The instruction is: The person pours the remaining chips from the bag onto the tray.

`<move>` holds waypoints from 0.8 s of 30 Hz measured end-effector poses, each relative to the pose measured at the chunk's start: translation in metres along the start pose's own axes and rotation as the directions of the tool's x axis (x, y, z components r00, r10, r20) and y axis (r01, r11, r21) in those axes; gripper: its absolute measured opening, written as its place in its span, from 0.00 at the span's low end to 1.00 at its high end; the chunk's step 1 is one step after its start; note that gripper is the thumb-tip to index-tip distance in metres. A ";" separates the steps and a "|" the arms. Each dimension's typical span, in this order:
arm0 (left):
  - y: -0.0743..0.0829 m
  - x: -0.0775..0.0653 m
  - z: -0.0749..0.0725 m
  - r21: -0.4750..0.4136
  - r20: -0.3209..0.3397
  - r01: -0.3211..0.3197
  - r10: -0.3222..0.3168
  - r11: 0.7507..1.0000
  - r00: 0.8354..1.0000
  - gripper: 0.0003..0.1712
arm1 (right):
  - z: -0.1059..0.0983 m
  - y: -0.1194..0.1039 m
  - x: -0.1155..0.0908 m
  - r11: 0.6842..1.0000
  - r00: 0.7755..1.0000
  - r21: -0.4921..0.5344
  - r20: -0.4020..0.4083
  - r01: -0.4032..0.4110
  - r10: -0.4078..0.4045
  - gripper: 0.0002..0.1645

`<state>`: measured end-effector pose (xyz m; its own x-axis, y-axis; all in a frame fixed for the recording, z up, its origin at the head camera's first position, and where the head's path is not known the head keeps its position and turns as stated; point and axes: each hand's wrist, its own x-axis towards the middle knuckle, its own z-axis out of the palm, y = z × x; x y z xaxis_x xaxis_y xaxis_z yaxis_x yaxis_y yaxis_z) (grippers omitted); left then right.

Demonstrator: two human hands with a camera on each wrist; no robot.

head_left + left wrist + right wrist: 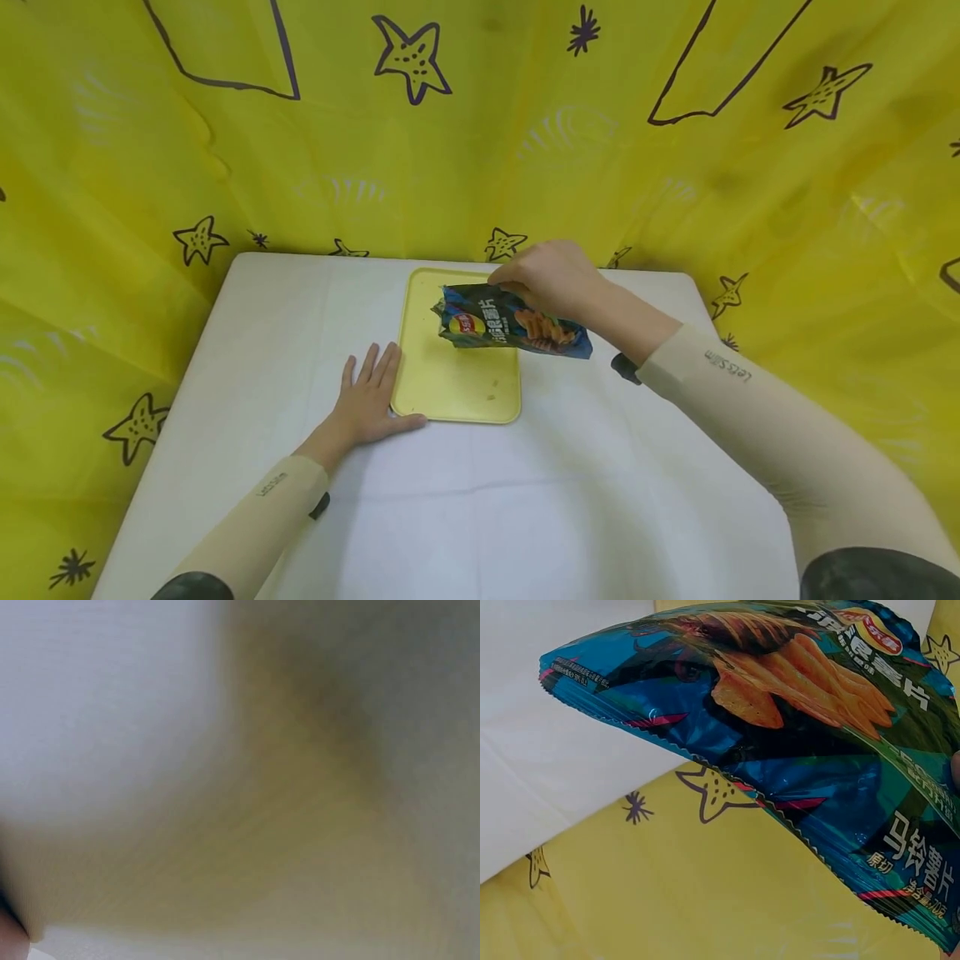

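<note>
Over yellow tray (457,392), chip bag (510,327) under right-hand fingers (517,279).

Blue chip bag (513,327) with orange chips picture, lying sideways, lifted over yellow tray (457,385). Tray flat on white table, few crumbs inside.

White-clothed table (525,500), yellow tray (457,383) lying flat on it, left hand (371,404) resting flat beside the tray

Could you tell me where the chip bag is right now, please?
In the head view, the chip bag is held in the right hand, above the far right part of the yellow tray; the left hand rests at the tray's left edge.
</note>
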<state>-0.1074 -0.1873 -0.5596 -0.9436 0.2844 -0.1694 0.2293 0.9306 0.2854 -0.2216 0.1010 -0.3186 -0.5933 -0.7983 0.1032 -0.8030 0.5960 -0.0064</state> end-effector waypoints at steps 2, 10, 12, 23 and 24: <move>-0.001 0.000 0.000 0.004 0.001 -0.003 0.003 1.000 1.000 0.74 | 0.000 -0.001 0.002 1.000 1.000 -0.002 0.004 0.004 -0.004 0.11; -0.002 0.000 0.000 -0.002 0.012 -0.001 0.001 1.000 1.000 0.74 | 0.005 -0.003 0.005 1.000 1.000 -0.016 0.001 0.017 -0.017 0.10; -0.001 0.000 -0.001 -0.007 0.008 -0.002 0.002 1.000 1.000 0.74 | 0.005 -0.003 0.006 1.000 1.000 -0.010 0.009 0.024 -0.024 0.10; -0.002 0.001 0.000 -0.006 0.012 -0.006 0.006 1.000 1.000 0.74 | -0.001 -0.002 0.006 1.000 0.998 0.014 0.062 0.025 -0.026 0.10; -0.002 0.002 0.000 -0.005 0.012 -0.004 0.004 1.000 1.000 0.74 | -0.002 -0.002 0.006 1.000 0.998 0.009 0.059 0.029 -0.030 0.10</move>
<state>-0.1094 -0.1890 -0.5604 -0.9396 0.2913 -0.1796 0.2322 0.9281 0.2909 -0.2238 0.0953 -0.3165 -0.5715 -0.8194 0.0447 -0.8205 0.5716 -0.0120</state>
